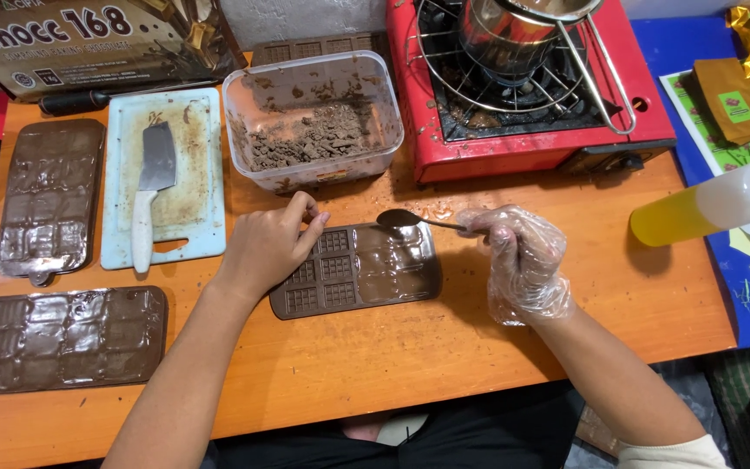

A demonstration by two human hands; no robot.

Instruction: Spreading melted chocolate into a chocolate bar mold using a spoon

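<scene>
An orange wooden table [444,347] is laid out as a work surface, with a red portable stove [523,130] and its steel pot [505,30] kept at the back. A clear tub of chopped chocolate [312,122] is set within reach. The brown chocolate mould [355,269] lies flat at the centre, pinned by the bare left hand [266,247], fingers bent onto its edge, so it cannot slide. A spoon [414,219] is pinched in the gloved right hand [523,260], its bowl held over the filled cavities.
</scene>
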